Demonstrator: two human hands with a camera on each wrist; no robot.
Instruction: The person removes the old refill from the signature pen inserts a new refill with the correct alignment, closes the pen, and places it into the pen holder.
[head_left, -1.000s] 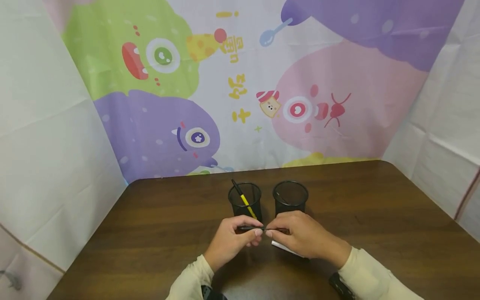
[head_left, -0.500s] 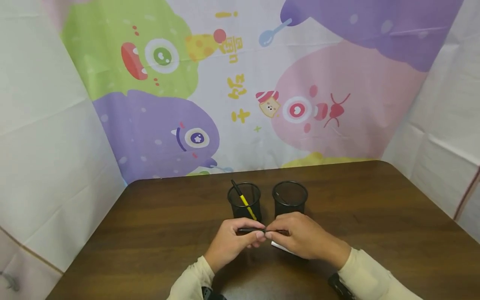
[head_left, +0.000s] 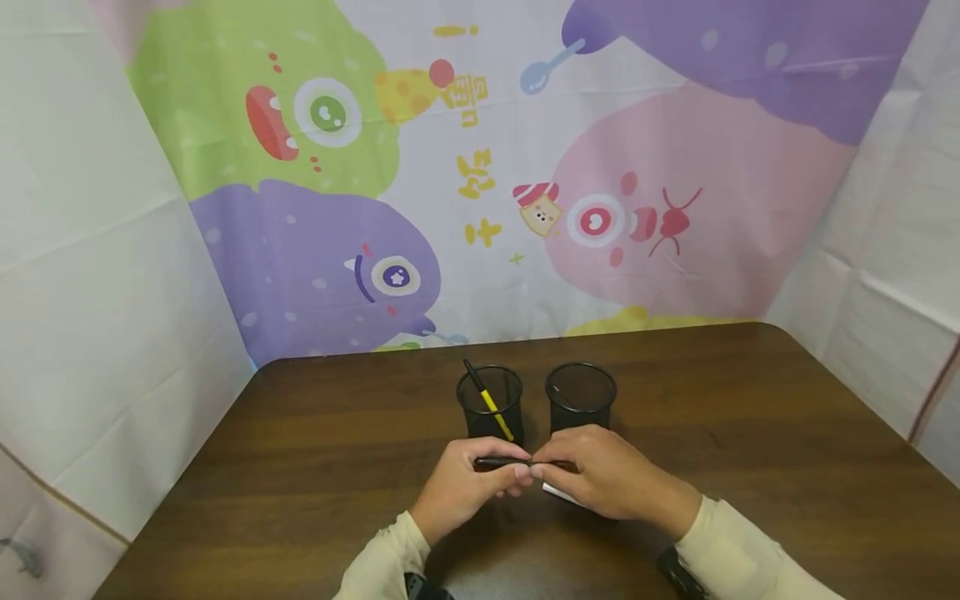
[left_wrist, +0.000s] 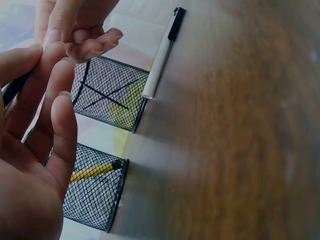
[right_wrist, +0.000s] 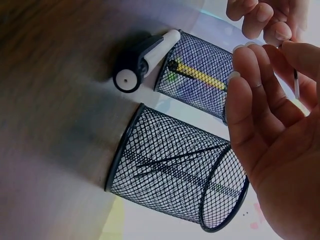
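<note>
My left hand [head_left: 459, 490] pinches a slim black pen barrel [head_left: 493, 461] level above the table. Facing it, my right hand [head_left: 603, 473] pinches a thin rod [right_wrist: 296, 82], dark with a pale lower part, which looks like a pen refill. The fingertips of both hands meet, so the join between barrel and rod is hidden. Under the right hand lies a white pen [left_wrist: 161, 62] with a black clip. Just beyond the hands stand two black mesh cups. The left cup [head_left: 480, 423] holds a yellow and black pen [head_left: 489, 400]; the right cup [right_wrist: 165, 185] holds thin dark rods [right_wrist: 172, 160].
The brown wooden table [head_left: 337, 433] runs back to a cartoon-printed cloth [head_left: 495, 292]. White cloth walls [head_left: 97, 250] flank it on both sides. Both mesh cups stand close in front of the knuckles.
The hands have drawn slightly together, and the small gap between their fingertips has closed. Less of the thin rod shows between them. The cups and the white pen stay put.
</note>
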